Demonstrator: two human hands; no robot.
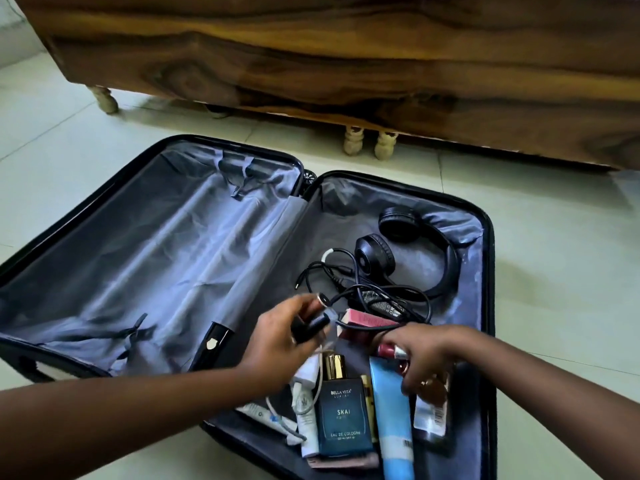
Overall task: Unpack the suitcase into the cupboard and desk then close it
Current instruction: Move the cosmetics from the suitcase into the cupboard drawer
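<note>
Suitcase [242,216] unpacking midway: your left hand [284,337] gripping dark tubes [311,325], right hand [420,358] pinching lipstick [389,351]; next, you're carrying these deskward.

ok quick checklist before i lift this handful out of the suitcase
1. Left hand grip on the small dark tubes: ok.
2. Right hand grip on the red lipstick: ok.
3. Black cables clear of the left hand: cannot tell, one runs close by.
4. Cologne bottle lying flat, out of the way: ok.
5. Suitcase emptied: not ok, headphones and blue tube remain.
</note>
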